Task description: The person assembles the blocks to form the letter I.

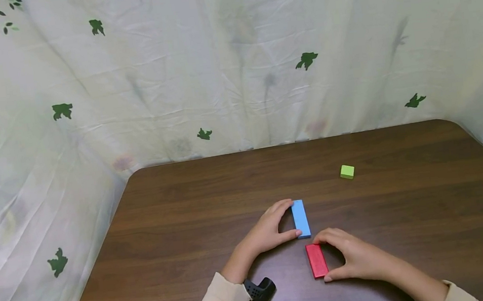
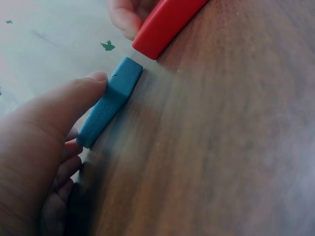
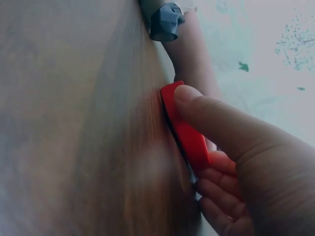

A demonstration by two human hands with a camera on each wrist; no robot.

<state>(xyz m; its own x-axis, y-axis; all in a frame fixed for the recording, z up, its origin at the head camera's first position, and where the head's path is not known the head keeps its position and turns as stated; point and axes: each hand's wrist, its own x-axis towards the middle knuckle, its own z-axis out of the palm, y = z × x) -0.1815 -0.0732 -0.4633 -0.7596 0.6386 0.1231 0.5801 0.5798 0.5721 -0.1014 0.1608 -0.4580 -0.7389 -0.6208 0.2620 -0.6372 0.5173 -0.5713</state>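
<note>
A blue rectangular block lies on the wooden table, its long side running away from the person. My left hand pinches it by its two ends, thumb at the near end and fingers at the far end. Closer to the person and slightly right is a red rectangular block. My right hand holds that one the same way, from its right side. In the left wrist view the thumb presses the end of the blue block. The right wrist view has the thumb on the red block.
A small lime-green block sits farther back on the table, right of the blue one. A black wrist device is on the left wrist. Behind the table hangs a pale curtain with green leaf prints.
</note>
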